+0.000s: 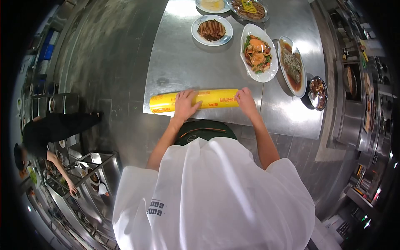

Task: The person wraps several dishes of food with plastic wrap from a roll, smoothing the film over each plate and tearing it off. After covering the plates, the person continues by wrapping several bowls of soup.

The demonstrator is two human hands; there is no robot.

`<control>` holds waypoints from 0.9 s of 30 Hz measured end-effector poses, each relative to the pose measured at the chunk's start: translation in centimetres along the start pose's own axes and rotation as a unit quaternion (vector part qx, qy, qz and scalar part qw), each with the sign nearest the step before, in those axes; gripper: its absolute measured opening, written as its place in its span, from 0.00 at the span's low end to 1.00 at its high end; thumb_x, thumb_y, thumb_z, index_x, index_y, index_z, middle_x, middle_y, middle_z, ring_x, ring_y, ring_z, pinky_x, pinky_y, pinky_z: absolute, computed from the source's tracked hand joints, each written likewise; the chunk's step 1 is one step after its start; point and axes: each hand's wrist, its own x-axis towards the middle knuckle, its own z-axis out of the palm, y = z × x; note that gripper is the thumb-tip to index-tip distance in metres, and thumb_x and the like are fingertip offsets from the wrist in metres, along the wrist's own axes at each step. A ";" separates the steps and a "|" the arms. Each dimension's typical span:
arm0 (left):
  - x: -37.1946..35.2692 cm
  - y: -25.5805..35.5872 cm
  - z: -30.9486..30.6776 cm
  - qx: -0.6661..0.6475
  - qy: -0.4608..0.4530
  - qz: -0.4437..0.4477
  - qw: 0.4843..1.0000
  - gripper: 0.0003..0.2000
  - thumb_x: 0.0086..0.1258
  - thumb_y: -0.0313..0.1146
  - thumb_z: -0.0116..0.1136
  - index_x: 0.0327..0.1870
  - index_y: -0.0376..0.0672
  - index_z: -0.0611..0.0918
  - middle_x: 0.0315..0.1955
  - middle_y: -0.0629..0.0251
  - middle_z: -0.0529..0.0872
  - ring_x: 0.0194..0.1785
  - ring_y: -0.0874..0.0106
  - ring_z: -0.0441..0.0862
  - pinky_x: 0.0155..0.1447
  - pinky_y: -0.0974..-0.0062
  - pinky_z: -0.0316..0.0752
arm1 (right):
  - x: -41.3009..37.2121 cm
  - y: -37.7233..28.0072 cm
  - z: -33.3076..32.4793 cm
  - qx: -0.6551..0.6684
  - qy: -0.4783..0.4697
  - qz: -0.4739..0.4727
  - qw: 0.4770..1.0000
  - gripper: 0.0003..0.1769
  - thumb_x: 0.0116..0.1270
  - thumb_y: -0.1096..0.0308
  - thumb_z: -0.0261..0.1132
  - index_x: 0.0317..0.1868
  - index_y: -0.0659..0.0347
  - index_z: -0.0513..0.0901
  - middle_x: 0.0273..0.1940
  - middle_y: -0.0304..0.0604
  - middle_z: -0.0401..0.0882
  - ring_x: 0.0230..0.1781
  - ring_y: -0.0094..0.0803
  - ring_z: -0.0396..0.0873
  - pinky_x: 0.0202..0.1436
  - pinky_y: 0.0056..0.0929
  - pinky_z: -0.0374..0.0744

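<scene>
Yellow roll [208, 99] under open left hand [185, 105], right hand [246, 102] seemingly gripping its end.

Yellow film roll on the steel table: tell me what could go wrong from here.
1. The yellow film roll lies along the near edge of the table. If the left hand, flat on top, or the right hand, at its end, slips, it could roll off.
2. The oval plate of uncovered food sits just beyond the right hand, so a sheet pulled forward might drag through it.
</scene>
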 end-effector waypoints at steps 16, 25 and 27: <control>0.7 2.3 0.8 0.006 -0.025 0.000 1.000 0.26 0.67 0.46 0.70 0.65 0.46 0.84 0.66 0.55 0.81 0.70 0.52 0.74 0.77 0.53 0.63 | -1.6 -1.5 -1.3 -0.024 0.018 -0.008 1.000 0.10 0.72 0.70 0.69 0.48 0.64 0.79 0.51 0.54 0.78 0.53 0.53 0.80 0.55 0.47 0.81; 2.3 4.5 2.3 -0.005 -0.045 0.008 0.999 0.26 0.67 0.43 0.71 0.65 0.45 0.83 0.65 0.53 0.81 0.70 0.51 0.75 0.76 0.53 0.66 | -0.9 -2.6 -1.7 -0.190 -0.036 -0.073 0.978 0.11 0.65 0.75 0.60 0.47 0.66 0.76 0.48 0.55 0.74 0.54 0.52 0.76 0.57 0.47 0.80; 3.3 6.0 3.6 -0.056 -0.058 0.069 0.994 0.26 0.67 0.42 0.71 0.65 0.44 0.83 0.64 0.52 0.82 0.68 0.50 0.76 0.75 0.53 0.68 | -0.9 -2.5 -2.0 -0.136 -0.030 -0.070 0.988 0.10 0.67 0.76 0.59 0.47 0.67 0.74 0.48 0.58 0.73 0.52 0.55 0.75 0.58 0.48 0.79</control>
